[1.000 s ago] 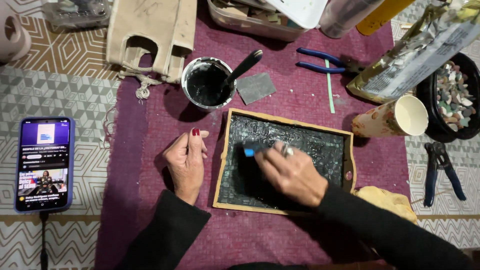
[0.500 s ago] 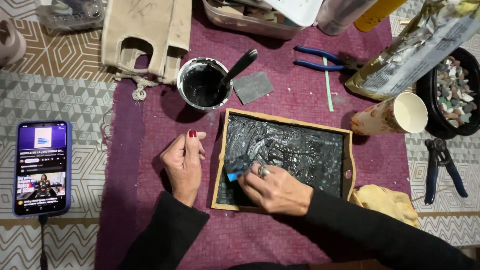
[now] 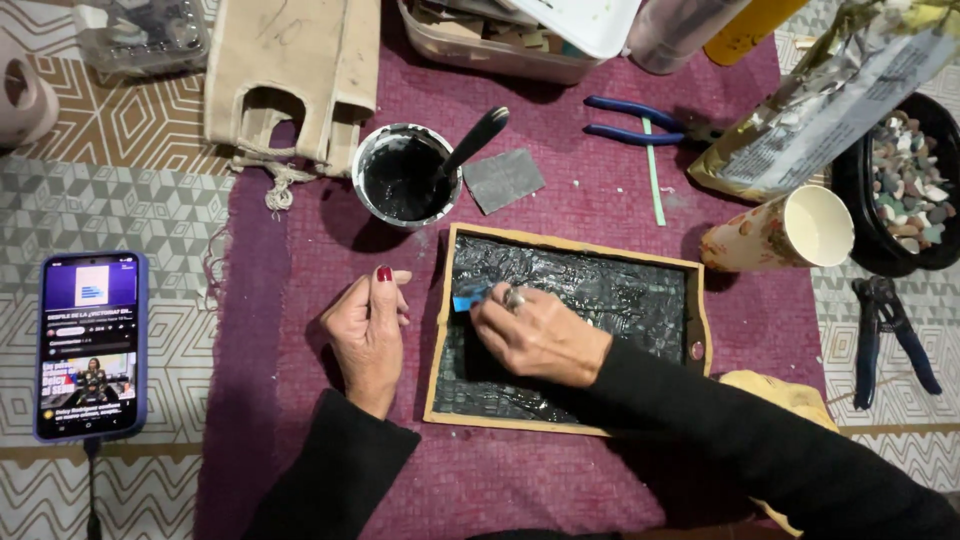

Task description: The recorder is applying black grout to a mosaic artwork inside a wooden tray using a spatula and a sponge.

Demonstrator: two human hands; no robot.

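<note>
Tray: wooden-framed tray (image 3: 571, 246) lying flat on purple cloth (image 3: 300, 250), long axis running left-right, inside coated w/ black grout.
Right hand: right hand (image 3: 535, 330) resting over tray's left half, fingers pinched together on small blue spreader (image 3: 466, 299); spreader pointing left, toward tray's left edge.
Left hand: left hand (image 3: 368, 332) lying flat on cloth just left of tray, fingers together, thumb touching frame's left side; holding nothing.
Grout cup: round cup of black grout (image 3: 403, 176) sitting just above tray's top-left corner, dark-handled stirrer (image 3: 475, 138) leaning out to the right.
Grey pad: small grey square (image 3: 503, 180) lying btwn cup and tray's top edge.
Right of tray: floral paper cup (image 3: 780, 234) lying on its side, mouth facing right; black bowl of stones (image 3: 905, 185) beyond it; dark-blue pliers (image 3: 885, 335) below bowl.
Above tray: blue-handled pliers (image 3: 640, 118), thin green stick (image 3: 654, 170), plastic tub (image 3: 500, 45), canvas bag (image 3: 290, 75) above-left.
Far left of tray: smartphone (image 3: 88, 345), screen lit, cable plugged in.
</note>
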